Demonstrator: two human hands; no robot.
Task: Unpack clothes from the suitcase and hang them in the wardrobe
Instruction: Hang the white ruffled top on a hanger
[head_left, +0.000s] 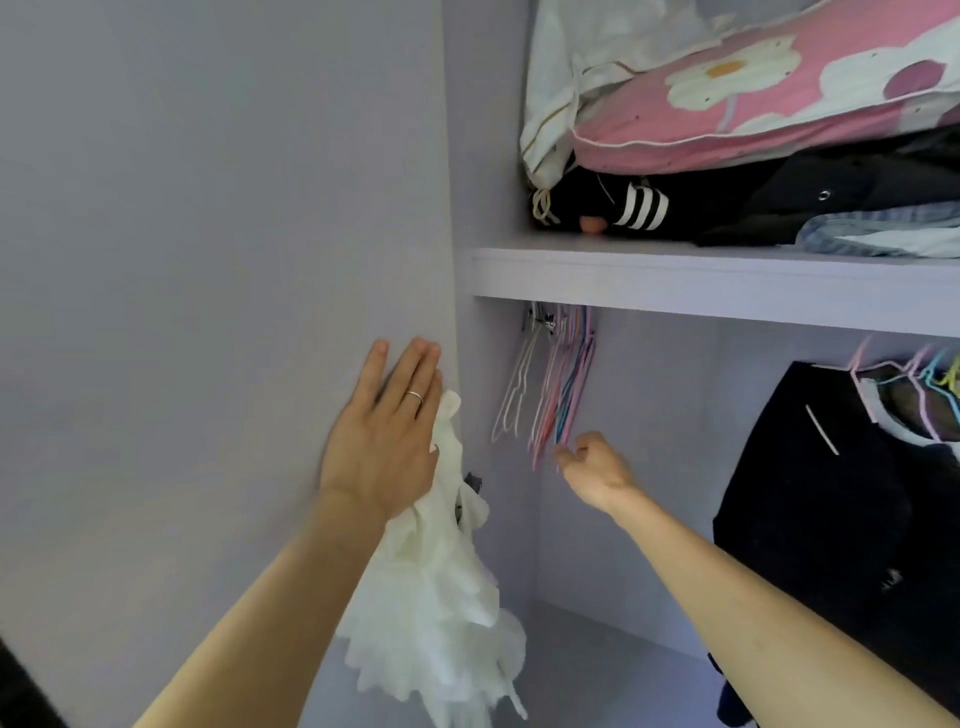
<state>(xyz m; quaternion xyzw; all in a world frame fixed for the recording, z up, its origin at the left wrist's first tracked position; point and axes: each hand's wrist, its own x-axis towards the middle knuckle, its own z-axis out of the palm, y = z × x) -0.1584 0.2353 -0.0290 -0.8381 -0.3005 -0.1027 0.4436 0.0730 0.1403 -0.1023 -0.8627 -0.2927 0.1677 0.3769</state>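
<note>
Ok so my left hand (382, 441) is flat against the plain lilac wardrobe side panel (208, 260), below and left of the lilac wooden shelf board (727, 286). The fingers are straight and together, with a thin ring (414, 396) on one of them. The white ruffled fabric garment (436, 597) hangs down from under that hand's palm side, well below the shelf. My thumb is hidden behind it, so I honestly can't tell how it's being held there. My right hand (592, 467) is reaching in under the shelf with its fingers loosely curled and nothing in it. The fingertips are right at the bottom ends of the bunch of thin empty wire hangers (561, 384) – white, pink and blue – hanging just beneath the shelf's left end, though whether they touch is too close to call. Further right under the shelf, a black garment (810, 519) hangs on pastel hangers (924, 374). On top of the shelf is a pink padded quilt with white flowers (753, 104), and squashed under it is a black folded piece with white stripes (639, 205).
</note>
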